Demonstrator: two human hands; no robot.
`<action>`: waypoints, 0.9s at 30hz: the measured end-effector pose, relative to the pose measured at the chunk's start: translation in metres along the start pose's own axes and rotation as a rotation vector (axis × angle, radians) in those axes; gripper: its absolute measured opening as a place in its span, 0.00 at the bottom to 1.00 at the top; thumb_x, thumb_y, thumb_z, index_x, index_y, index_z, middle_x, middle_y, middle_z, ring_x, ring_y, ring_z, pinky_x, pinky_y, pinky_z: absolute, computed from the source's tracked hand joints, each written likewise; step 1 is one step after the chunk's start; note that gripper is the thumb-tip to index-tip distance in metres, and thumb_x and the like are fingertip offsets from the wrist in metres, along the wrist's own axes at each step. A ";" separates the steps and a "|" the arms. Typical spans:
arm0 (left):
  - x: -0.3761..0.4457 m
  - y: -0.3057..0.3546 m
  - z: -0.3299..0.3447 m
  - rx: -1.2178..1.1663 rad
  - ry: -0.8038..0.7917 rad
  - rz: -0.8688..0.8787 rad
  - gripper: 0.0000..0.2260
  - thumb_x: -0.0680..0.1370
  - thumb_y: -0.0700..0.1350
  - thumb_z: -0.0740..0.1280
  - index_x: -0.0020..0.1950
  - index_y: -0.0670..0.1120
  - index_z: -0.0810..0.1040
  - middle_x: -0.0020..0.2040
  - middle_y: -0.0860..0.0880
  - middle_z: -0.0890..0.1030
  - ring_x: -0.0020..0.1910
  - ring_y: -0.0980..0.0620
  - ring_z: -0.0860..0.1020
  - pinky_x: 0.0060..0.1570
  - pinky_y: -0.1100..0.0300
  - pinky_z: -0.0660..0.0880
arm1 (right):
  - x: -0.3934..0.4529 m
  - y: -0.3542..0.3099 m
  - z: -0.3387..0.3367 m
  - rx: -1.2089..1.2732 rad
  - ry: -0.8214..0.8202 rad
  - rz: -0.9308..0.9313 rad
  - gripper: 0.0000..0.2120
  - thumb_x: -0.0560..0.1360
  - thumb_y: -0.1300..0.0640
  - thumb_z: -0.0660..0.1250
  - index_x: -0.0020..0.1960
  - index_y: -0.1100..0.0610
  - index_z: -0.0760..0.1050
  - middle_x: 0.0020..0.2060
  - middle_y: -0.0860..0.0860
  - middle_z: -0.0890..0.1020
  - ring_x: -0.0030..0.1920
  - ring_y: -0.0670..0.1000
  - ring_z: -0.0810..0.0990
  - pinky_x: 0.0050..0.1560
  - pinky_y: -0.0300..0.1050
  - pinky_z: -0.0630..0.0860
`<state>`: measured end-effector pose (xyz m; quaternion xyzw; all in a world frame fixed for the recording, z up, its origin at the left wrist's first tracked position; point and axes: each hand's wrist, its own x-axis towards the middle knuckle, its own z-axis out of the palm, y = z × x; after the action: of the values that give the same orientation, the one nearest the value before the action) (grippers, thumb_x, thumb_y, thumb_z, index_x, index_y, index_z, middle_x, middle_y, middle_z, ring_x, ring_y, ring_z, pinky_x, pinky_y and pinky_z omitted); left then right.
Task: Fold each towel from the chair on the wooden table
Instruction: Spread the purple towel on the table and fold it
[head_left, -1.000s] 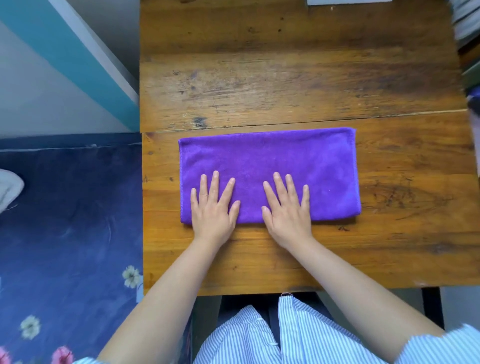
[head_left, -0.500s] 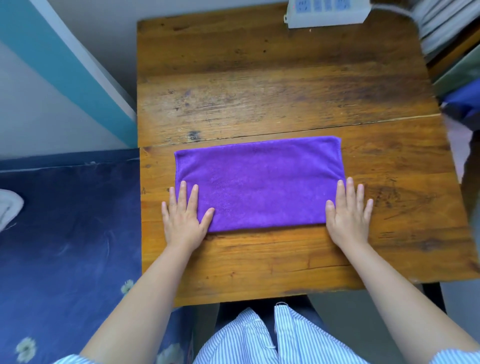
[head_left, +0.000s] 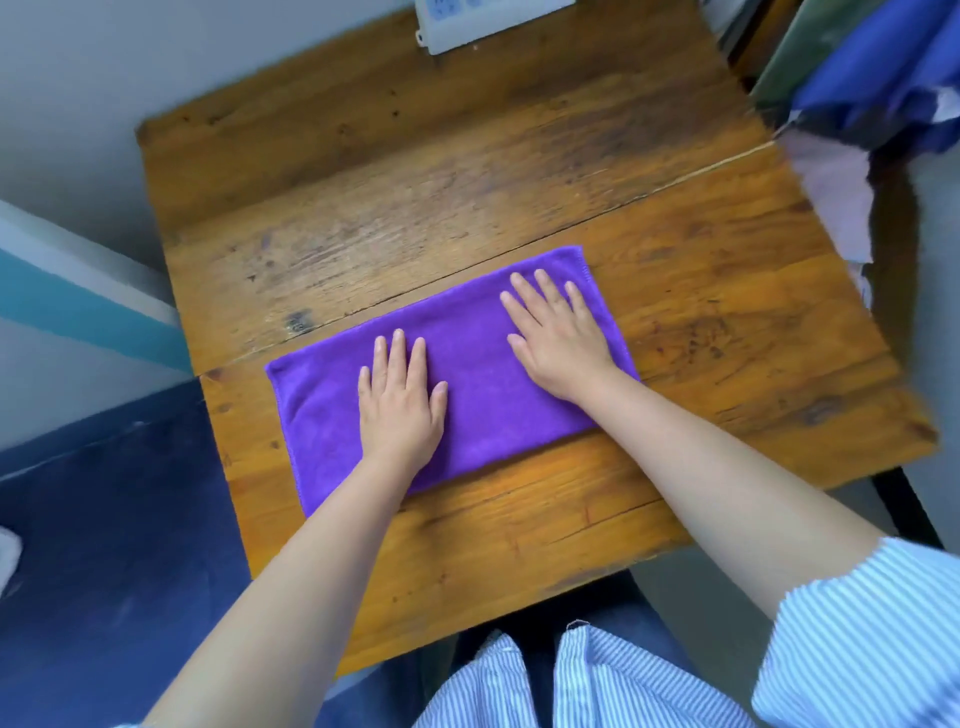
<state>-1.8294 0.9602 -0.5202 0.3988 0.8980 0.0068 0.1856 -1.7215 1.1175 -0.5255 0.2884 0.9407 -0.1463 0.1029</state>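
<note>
Towel (head_left: 488, 395), purple and folded to a strip, lies on table (head_left: 675, 291) near front edge; left hand (head_left: 400, 405) and right hand (head_left: 558, 338) press flat, fingers spread, likely smoothing the fold.

White power strip (head_left: 488, 21) and blue cloth pile (head_left: 883, 83) are cut by the frame's edges.

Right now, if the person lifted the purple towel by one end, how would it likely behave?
The towel would probably droop and unfold: it is thin cloth lying flat in a long folded strip. It looks light, as it hugs the table. It likely won't slide on its own; the left hand and right hand press flat on it.
</note>
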 end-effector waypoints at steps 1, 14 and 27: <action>0.003 0.001 -0.001 0.026 -0.020 -0.004 0.25 0.80 0.52 0.54 0.75 0.46 0.54 0.77 0.46 0.51 0.76 0.46 0.47 0.73 0.49 0.48 | 0.007 0.007 -0.001 0.002 -0.008 0.014 0.25 0.80 0.50 0.50 0.75 0.53 0.50 0.76 0.49 0.49 0.76 0.52 0.44 0.73 0.52 0.39; 0.090 0.102 -0.043 0.081 -0.082 0.334 0.21 0.78 0.44 0.59 0.70 0.41 0.63 0.66 0.42 0.70 0.63 0.40 0.68 0.60 0.50 0.66 | -0.089 0.020 -0.019 0.328 0.049 0.547 0.18 0.71 0.53 0.68 0.56 0.62 0.73 0.52 0.60 0.76 0.53 0.62 0.75 0.48 0.54 0.72; 0.152 0.162 -0.067 0.404 -0.443 0.406 0.17 0.71 0.37 0.62 0.60 0.46 0.74 0.57 0.43 0.78 0.56 0.41 0.75 0.44 0.57 0.70 | -0.065 0.046 -0.032 0.822 -0.125 0.778 0.18 0.72 0.63 0.66 0.61 0.61 0.72 0.58 0.59 0.75 0.60 0.57 0.73 0.59 0.43 0.68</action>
<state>-1.8303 1.1891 -0.4815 0.5892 0.7219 -0.2206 0.2882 -1.6456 1.1314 -0.4878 0.6207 0.6232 -0.4683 0.0839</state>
